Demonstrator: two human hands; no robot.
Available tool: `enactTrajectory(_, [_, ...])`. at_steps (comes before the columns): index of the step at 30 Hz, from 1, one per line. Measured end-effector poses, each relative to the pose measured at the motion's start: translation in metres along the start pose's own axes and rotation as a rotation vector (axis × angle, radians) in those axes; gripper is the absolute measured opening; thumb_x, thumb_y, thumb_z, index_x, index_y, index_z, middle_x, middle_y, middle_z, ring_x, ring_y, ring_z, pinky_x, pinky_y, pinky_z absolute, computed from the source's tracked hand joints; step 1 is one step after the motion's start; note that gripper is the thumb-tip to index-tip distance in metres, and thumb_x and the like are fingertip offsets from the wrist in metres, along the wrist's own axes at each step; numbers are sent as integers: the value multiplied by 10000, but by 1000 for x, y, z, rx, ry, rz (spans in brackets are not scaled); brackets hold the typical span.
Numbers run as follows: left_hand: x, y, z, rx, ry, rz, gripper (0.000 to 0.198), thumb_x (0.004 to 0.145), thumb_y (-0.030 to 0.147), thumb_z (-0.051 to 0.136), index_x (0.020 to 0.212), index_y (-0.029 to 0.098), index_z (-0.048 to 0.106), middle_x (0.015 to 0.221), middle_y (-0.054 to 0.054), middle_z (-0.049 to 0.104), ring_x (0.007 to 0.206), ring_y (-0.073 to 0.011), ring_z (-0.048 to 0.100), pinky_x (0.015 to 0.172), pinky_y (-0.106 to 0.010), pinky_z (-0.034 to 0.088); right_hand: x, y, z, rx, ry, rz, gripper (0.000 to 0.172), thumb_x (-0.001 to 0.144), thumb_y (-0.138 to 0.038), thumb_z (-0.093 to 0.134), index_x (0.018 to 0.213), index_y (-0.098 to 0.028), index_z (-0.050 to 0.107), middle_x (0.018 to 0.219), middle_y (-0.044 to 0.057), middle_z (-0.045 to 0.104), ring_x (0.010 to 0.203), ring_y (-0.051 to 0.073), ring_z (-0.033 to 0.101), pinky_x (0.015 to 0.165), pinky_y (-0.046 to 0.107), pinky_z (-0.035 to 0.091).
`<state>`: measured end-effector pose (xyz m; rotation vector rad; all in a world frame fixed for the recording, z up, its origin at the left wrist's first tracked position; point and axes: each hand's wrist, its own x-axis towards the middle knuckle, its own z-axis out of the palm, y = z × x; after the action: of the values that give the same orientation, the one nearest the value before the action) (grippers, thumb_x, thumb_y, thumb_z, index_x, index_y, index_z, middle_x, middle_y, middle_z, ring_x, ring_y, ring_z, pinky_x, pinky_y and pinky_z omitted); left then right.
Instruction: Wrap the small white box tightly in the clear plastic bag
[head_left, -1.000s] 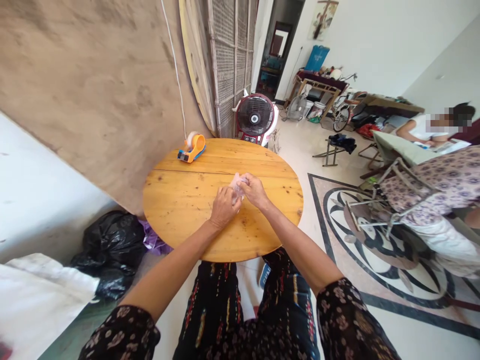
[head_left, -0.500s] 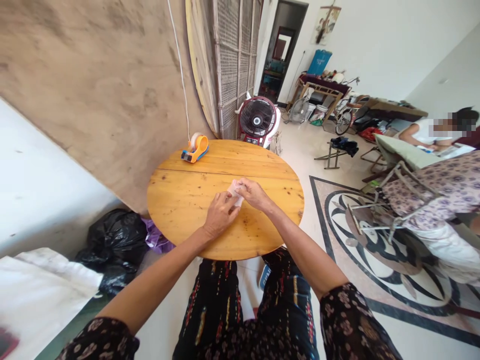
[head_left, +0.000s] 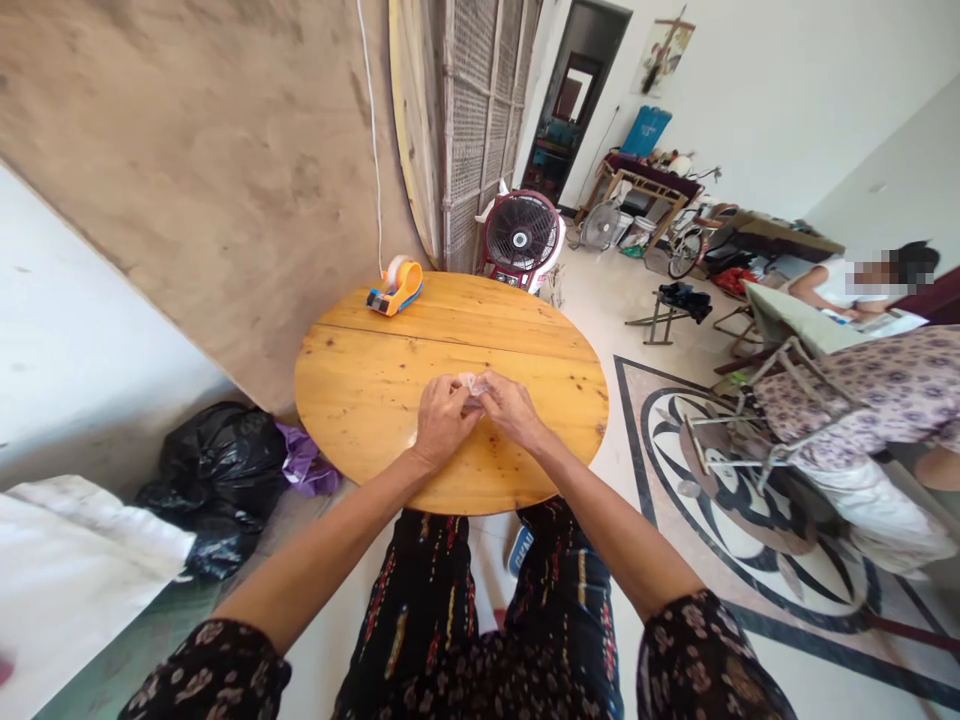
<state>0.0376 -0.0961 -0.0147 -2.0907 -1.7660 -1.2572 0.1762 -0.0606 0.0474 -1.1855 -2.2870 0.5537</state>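
My left hand (head_left: 441,420) and my right hand (head_left: 508,407) meet over the middle of a round wooden table (head_left: 360,380). Both pinch a small piece of clear, crumpled plastic film (head_left: 472,384) between their fingertips, just above the tabletop. An orange tape dispenser (head_left: 396,286) with a roll of clear tape sits at the table's far left edge, well away from both hands.
A red floor fan (head_left: 523,236) stands behind the table. Black bags (head_left: 217,470) and a purple bag (head_left: 302,464) lie on the floor at the left. A person (head_left: 862,278) sits at another table on the right, beside a floral-covered folding chair (head_left: 810,400).
Both hands have drawn closer together and slightly toward me, and the plastic piece looks more bunched between the fingertips. The camera has shifted a little.
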Motion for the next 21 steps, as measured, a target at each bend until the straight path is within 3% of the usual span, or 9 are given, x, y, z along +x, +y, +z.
enactTrajectory(6, [-2,2,-6,-92,-57,-39,63,805,231,621,847,186,607,911,-72,572,896,-222,549,800,-329,491,-12,5,20,33,138,-18,204,906,-191,438,1015,-212,609,1049,49,697,952,182,636,880,311,471])
enactTrajectory(12, [-12,-6,-25,-313,-78,57,246,780,85,530,989,186,613,1060,-78,621,1052,-217,567,945,-374,483,-19,9,29,32,201,-132,203,923,-227,446,992,-212,636,1200,80,665,1132,204,600,1013,369,442])
enactTrajectory(16, [-10,-12,-24,-281,-93,104,179,875,129,495,918,192,658,1043,-76,636,1011,-204,588,904,-353,502,-21,8,30,34,228,-182,205,930,-237,454,959,-212,655,1173,80,680,1155,197,595,1042,370,436])
enactTrajectory(21, [-1,-13,-16,-201,-102,91,97,862,156,542,879,182,633,987,-70,636,941,-201,592,836,-324,508,-24,11,35,61,260,-199,209,935,-234,462,994,-210,661,1186,84,677,1183,182,585,1057,364,437])
